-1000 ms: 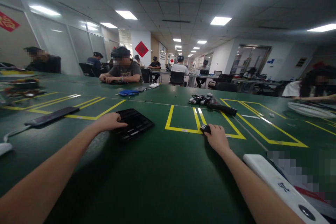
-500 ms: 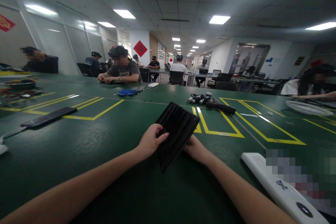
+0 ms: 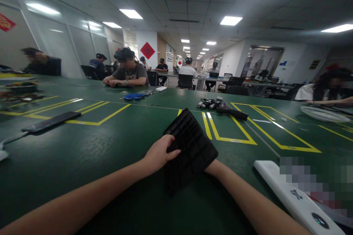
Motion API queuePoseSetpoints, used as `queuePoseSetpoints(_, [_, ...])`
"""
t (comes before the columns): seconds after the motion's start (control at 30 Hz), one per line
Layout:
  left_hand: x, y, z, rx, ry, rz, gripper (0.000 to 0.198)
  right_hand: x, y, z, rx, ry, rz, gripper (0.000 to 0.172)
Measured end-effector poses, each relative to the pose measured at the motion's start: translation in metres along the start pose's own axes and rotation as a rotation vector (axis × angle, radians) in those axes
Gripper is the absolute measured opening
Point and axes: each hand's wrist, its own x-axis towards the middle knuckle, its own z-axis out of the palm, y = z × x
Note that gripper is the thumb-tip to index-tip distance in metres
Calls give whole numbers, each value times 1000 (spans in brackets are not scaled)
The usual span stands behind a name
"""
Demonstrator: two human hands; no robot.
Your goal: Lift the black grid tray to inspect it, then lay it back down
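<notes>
A black compartment tray (image 3: 190, 147) is tilted up over the green table (image 3: 91, 150), with its underside toward me. My left hand (image 3: 158, 154) grips its left edge, fingers curled over the rim. My right hand is behind the tray's lower right corner; only the wrist (image 3: 213, 169) shows and the fingers are hidden. It seems to support the tray from behind.
Beyond the tray lie a black tool (image 3: 231, 113) and a cluster of small parts (image 3: 209, 103) near yellow floor-tape boxes (image 3: 228, 132). A white bar (image 3: 292, 194) lies at right, a dark flat device (image 3: 49, 122) at left. Other people sit at the far side.
My left hand dragged the tray from the left to the centre and lifted it. My right hand left a small black part by the yellow box and went behind the tray, which tilted further.
</notes>
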Motion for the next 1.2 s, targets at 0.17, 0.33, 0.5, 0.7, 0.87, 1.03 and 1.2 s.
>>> queuePoseSetpoints(0.17, [9,-5,-18,-411,49,-437,22,-2,-9,0,16,4,2,50])
queuePoseSetpoints(0.33, [13,-15,-33,-741,146,-630,11,-4,-14,-1,30,-18,-9,52])
queuePoseSetpoints(0.5, [7,-6,-35,-842,-77,-491,19,-1,-18,1,16,-7,-43,48])
queuePoseSetpoints(0.7, [1,5,-32,-759,-165,-409,30,-2,-10,5,49,26,-25,47])
queuePoseSetpoints(0.87, [1,6,-31,-760,-208,-408,27,-1,-1,8,132,15,-62,43])
queuePoseSetpoints(1.03, [1,7,-32,-794,-320,-386,24,-1,0,9,219,62,-50,41])
queuePoseSetpoints(1.2, [2,3,-27,-818,-351,-367,23,-1,2,11,204,84,-42,39])
